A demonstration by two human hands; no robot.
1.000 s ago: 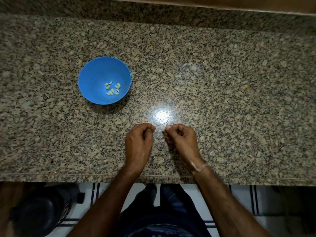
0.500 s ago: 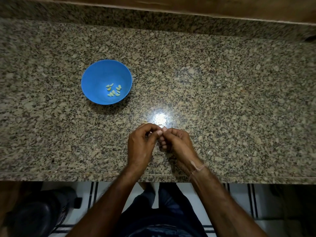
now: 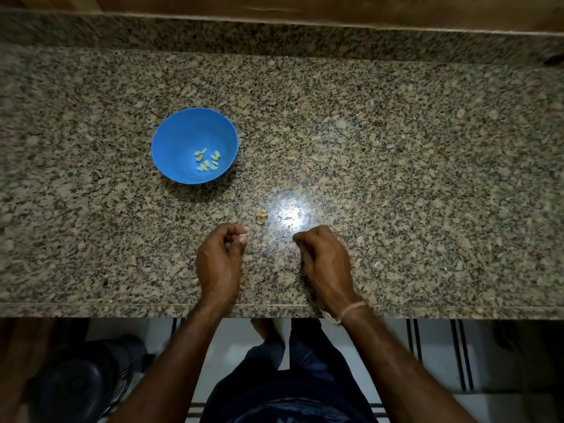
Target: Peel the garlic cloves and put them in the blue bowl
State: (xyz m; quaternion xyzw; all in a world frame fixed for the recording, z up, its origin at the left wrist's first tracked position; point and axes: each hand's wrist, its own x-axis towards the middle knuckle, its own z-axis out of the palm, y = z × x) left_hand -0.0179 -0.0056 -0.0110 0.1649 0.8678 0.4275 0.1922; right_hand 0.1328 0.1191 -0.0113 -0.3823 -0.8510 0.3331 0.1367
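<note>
The left hand (image 3: 219, 261) and the right hand (image 3: 326, 264) rest near the front edge of the speckled stone surface (image 3: 396, 148), a little apart, knuckles up. Both have their fingers curled in tight. A small pale spot shows at the left fingertips (image 3: 243, 238), but it is too small to tell whether it is a clove or a nail, so I cannot tell what that grip holds. The right grip is just as closed, and its inside is hidden, so I cannot tell its contents either.

Between and just beyond the hands lies a scrap of garlic skin (image 3: 261, 217), beside a bright glare of light (image 3: 291, 213) on the stone.

The blue bowl (image 3: 164, 141) stands well apart from the hands, further back and to the left. A small cluster of peeled garlic cloves (image 3: 207, 161) lies at its bottom. A thin thread band (image 3: 351, 309) circles the right wrist.
</note>
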